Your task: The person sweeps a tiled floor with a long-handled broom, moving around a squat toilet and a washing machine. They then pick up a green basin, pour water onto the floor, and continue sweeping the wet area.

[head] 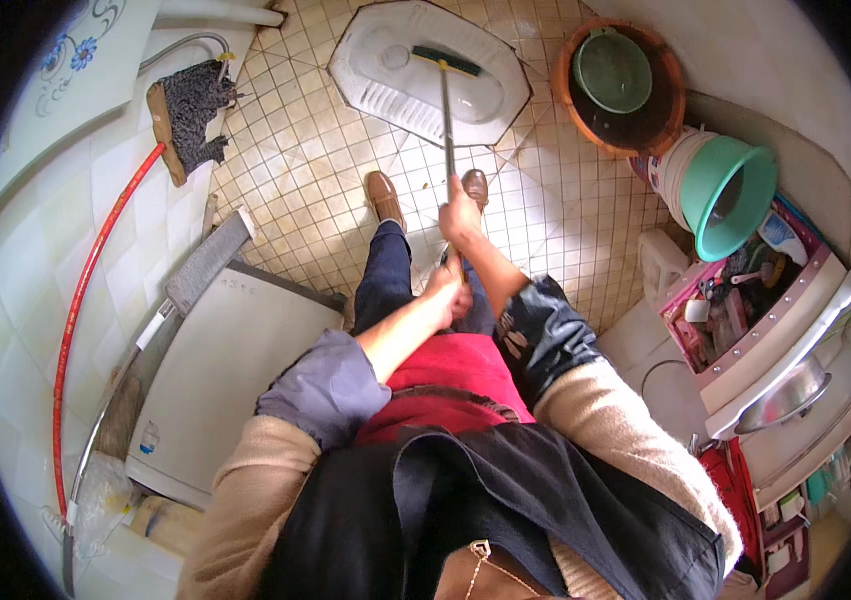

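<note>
Both my hands grip the metal handle (pixel 447 127) of a long-handled scrub brush. My right hand (pixel 460 210) wraps the handle farther out, just beyond my knees. Closer to my body, my left hand (pixel 448 289) is closed around the handle's near end. The brush head (pixel 446 61), with dark green bristles and a yellow edge, rests over the basin of a white squat toilet (pixel 496 124) set in the floor. Ridged footrests flank the basin. My brown shoes (pixel 383 196) stand on the tiles on the near side of the toilet.
A grey mop (pixel 192 112) with a red pole and a flat grey mop (pixel 204 262) lean at the left, by a white appliance (pixel 234 375). At right stand an orange tub (pixel 568 90) holding a green basin (pixel 613 71), a turquoise basin (pixel 767 172) and an open cabinet of toiletries (pixel 744 337).
</note>
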Motion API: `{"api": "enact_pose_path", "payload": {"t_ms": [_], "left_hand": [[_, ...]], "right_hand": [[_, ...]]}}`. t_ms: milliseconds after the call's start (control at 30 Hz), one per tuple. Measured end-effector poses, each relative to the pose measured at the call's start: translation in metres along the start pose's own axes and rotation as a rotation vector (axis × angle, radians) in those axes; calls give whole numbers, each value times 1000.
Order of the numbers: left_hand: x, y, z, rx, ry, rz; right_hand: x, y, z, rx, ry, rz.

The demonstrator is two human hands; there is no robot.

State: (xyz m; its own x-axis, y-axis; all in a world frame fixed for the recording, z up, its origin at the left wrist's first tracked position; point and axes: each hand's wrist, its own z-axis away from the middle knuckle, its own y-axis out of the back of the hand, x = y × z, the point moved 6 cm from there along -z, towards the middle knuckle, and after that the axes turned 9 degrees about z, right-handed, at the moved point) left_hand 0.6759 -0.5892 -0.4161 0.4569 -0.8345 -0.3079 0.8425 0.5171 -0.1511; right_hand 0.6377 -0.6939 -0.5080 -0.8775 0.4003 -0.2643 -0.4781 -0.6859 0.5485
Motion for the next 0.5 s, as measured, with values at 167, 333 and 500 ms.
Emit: {"api": "enact_pose_path", "payload": {"t_ms": [167,333,500], "left_hand": [[-17,-10,-4,21,4,-43],[-39,-7,-2,81,30,-204],[25,-16,-21,-8,-97,81]], "right_hand": [[19,7,10,52,35,-73],[56,-14,25,22,-62,-159],[-20,20,-18,-183,-28,-189]]}}
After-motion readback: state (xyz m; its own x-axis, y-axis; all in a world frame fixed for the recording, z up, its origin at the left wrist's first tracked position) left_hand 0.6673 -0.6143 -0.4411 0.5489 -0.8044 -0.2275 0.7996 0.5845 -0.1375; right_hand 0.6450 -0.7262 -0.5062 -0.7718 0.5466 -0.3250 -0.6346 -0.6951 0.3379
